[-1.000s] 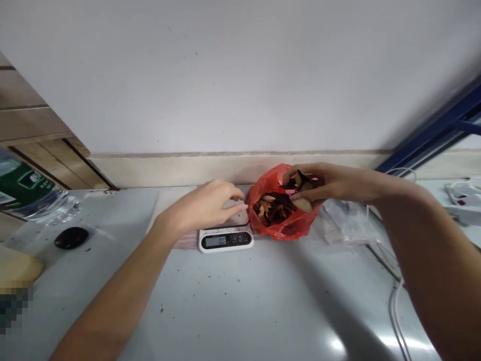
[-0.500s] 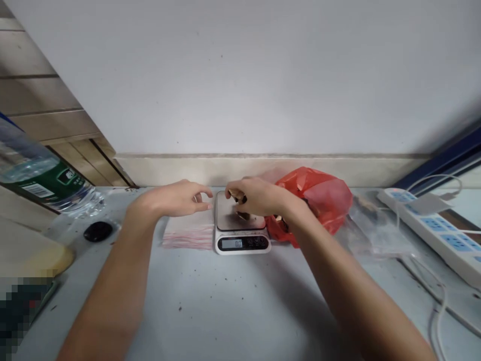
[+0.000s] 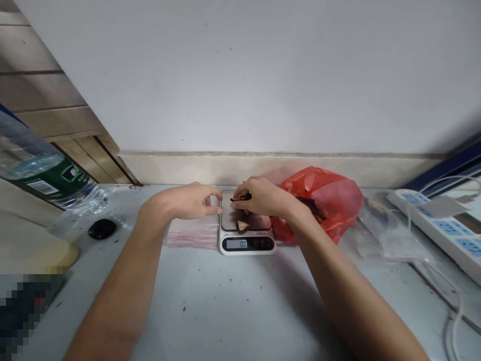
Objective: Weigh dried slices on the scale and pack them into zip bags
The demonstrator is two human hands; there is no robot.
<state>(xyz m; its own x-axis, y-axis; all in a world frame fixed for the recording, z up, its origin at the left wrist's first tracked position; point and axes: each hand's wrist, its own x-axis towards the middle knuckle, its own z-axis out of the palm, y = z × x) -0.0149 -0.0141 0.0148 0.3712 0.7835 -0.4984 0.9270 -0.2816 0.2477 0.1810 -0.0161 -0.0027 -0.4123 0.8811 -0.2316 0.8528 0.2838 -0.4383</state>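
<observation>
A small digital scale (image 3: 247, 243) stands near the back of the grey table (image 3: 233, 311). My right hand (image 3: 263, 198) hovers over its metal plate, fingers pinched on dark dried pieces; one piece (image 3: 241, 226) lies on the plate. My left hand (image 3: 188, 200) rests just left of the scale with the fingers loosely curled and nothing in them, above a stack of clear bags with red strips (image 3: 191, 234). A red plastic bag (image 3: 323, 198) with dried pieces in it sits right of the scale.
A water bottle (image 3: 41, 173) lies at the far left, with a black oval object (image 3: 101, 228) beside it. Clear plastic bags (image 3: 387, 230), a white power strip (image 3: 443, 225) and cables lie at the right. A wall runs along the table's back edge.
My right hand carried dried pieces from the red bag leftward to the scale plate, and a piece now lies on it. My left hand stayed beside the scale. The view shifted left.
</observation>
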